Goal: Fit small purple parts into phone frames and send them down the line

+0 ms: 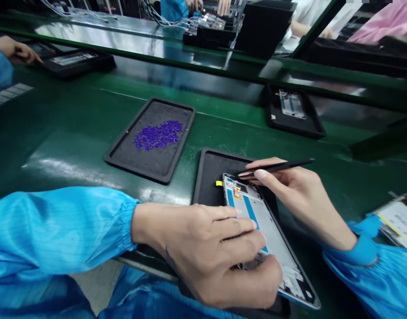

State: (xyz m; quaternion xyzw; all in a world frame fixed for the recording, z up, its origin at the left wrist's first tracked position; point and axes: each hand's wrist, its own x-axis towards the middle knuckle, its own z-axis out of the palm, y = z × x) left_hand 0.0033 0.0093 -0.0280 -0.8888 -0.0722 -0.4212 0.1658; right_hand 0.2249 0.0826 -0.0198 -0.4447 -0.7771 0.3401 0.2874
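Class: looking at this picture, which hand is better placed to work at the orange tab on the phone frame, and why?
Probably the right hand: it holds black tweezers with their tips just above the top end of the phone frame, close to the orange tab. The left hand rests further down the frame.

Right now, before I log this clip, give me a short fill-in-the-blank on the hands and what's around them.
The right hand pinches a pair of black ____ above the phone frame.
The left hand rests across the frame, whose inner face carries a ____ stripe.
The farther tray holds a heap of ____ small pieces.
A small ____ tab lies on the nearer tray beside the frame.

Missing words: tweezers; blue; purple; yellow
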